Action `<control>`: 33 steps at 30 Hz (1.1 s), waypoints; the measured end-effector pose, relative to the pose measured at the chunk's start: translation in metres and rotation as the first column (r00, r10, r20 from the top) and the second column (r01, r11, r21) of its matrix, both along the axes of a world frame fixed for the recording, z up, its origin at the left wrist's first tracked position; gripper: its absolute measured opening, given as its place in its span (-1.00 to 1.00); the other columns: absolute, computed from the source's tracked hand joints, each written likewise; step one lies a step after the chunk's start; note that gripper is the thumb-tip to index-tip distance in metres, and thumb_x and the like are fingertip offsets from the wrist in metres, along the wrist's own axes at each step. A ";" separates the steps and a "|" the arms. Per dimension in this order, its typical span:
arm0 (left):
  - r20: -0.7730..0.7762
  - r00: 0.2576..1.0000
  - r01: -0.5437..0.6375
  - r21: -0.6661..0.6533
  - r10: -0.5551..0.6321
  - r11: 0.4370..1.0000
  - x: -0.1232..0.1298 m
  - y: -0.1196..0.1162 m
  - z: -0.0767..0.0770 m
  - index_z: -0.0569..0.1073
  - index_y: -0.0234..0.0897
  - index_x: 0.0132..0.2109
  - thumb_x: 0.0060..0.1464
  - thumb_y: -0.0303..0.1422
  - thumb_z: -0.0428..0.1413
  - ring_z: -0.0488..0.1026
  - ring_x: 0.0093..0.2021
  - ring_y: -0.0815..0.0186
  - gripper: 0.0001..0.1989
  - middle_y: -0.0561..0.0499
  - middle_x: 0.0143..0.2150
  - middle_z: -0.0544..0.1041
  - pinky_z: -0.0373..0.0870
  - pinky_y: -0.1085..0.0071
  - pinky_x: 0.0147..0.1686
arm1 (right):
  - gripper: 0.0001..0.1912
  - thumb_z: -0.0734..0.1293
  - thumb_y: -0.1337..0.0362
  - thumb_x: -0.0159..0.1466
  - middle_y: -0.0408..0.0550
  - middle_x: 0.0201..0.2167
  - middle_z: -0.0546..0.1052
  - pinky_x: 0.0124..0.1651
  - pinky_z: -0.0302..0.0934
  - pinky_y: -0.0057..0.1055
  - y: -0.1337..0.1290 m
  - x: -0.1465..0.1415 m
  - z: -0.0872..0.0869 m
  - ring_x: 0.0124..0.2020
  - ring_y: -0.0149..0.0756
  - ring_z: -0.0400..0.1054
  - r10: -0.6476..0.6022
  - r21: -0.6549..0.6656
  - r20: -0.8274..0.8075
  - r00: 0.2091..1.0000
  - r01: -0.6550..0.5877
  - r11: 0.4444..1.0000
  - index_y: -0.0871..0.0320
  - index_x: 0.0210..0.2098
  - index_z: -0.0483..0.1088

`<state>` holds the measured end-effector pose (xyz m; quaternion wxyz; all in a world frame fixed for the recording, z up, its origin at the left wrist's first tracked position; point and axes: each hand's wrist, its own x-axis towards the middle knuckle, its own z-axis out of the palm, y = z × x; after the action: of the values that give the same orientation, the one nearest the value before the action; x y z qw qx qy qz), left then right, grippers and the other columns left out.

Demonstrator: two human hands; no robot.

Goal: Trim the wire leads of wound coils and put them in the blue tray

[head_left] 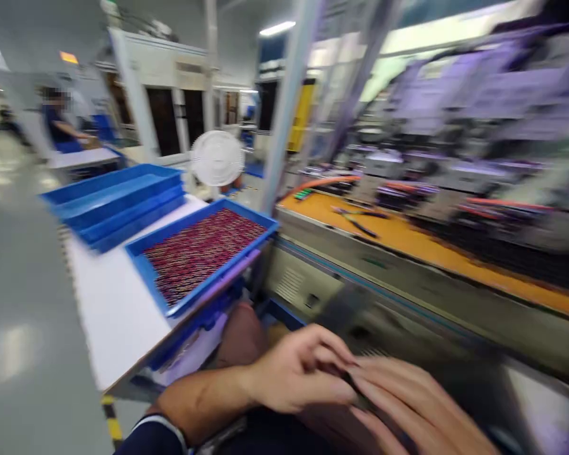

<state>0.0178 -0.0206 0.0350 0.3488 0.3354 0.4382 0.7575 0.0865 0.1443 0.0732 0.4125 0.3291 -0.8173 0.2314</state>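
My left hand (303,373) is in front of my body at the bottom centre, its fingers curled and closed in a pinch. Its fingertips meet those of my right hand (412,398), which is smeared by motion. The right fingers lie together, with the thumb below them. A small dark strip shows between the hands, too blurred to name. Away to the left of the hands, a blue tray (154,278) holds many thin dark-red and pale pieces (208,249) laid side by side.
The tray stands on a white table (109,316), beside stacked blue trays (123,202). On the right runs a machine with an orange work surface (322,207), where pliers (358,221) lie. Behind are a round white fan-like object (217,158) and another person (61,123) at a far table.
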 end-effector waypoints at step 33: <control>0.211 0.968 -0.002 -0.541 0.138 0.841 -0.213 0.142 -0.111 0.41 -0.25 -0.09 -0.03 -0.03 0.32 0.53 -0.30 0.33 -0.51 -0.08 -0.18 0.59 0.36 0.44 -0.31 | -0.59 0.36 0.29 0.36 0.26 0.06 0.48 0.19 0.31 0.08 0.289 -0.206 0.019 0.16 0.07 0.33 -0.698 0.224 -0.024 0.715 0.685 0.694 0.35 0.15 0.34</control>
<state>-0.1950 0.1218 -0.0757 0.4511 0.1134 0.5990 0.6518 -0.1195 0.4331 0.0924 0.4049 0.0331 -0.9135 -0.0210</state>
